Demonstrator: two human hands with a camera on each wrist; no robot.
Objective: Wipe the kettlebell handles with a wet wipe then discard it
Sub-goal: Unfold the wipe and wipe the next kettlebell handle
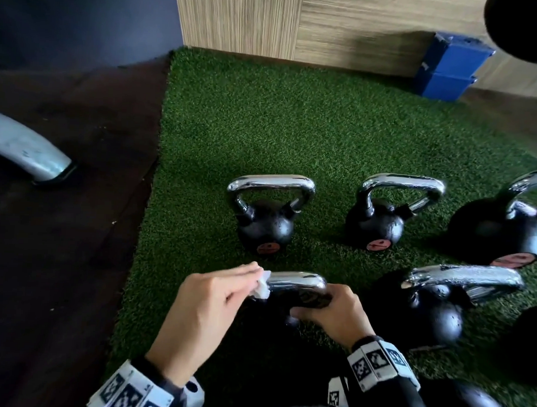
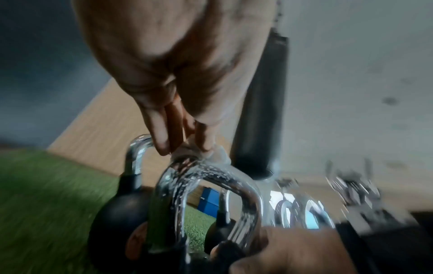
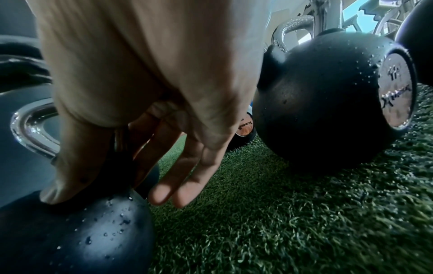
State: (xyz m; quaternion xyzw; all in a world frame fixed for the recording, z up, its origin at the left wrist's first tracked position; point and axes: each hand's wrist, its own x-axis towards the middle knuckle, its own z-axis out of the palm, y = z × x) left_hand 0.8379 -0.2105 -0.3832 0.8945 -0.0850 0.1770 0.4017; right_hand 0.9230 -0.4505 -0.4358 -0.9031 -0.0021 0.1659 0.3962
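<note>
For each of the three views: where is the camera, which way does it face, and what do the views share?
Head: worn high, looks down on turf; left hand pinches wet wipe on chrome handle, right hand steadies the kettlebell.
Left wrist: looks along the palm at fingertips, wipe, wet handle.
Right wrist: low, looks past fingers across turf.
Shared: that kettlebell.

Open turf [image 1: 264, 118] is lying beyond the kettlebell row [image 1: 379, 213]; bare floor [image 1: 62, 241] is lying leftward. A lying kettlebell [image 1: 437, 303] is crowding the right side; gaps between bells are staying narrow.

Dim overall; left-wrist view smeared, chrome glaring, wide-angle edges bent
</note>
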